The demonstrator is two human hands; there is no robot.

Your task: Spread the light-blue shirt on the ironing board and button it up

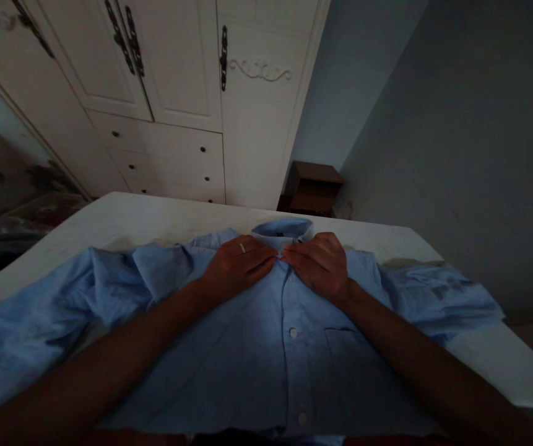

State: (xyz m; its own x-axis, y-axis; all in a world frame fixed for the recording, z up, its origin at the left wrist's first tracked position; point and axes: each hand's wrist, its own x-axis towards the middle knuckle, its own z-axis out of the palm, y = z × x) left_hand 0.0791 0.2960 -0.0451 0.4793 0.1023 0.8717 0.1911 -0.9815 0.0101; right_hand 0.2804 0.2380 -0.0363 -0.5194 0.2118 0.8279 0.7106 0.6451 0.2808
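Note:
A light blue button-up shirt (pixel 247 347) lies front side up, its sleeves spread to both sides and its collar (pixel 282 228) at the far end. Just below the collar my left hand (pixel 238 263), with a ring on one finger, pinches the front edge of the shirt. Facing it, my right hand (pixel 319 263) pinches the same spot, and the fingertips of both hands meet there. Whatever small part sits between the fingertips is hidden. Lower on the placket a white button (pixel 293 332) shows, with another button (pixel 302 417) near the bottom.
The shirt rests on a white table (pixel 164 210). Behind it stands a white wardrobe (pixel 257 142) with drawers and dark handles. A brown wooden cabinet (pixel 317 193) is beyond the table near the grey wall (pixel 461 136). Dim clutter lies at the far left.

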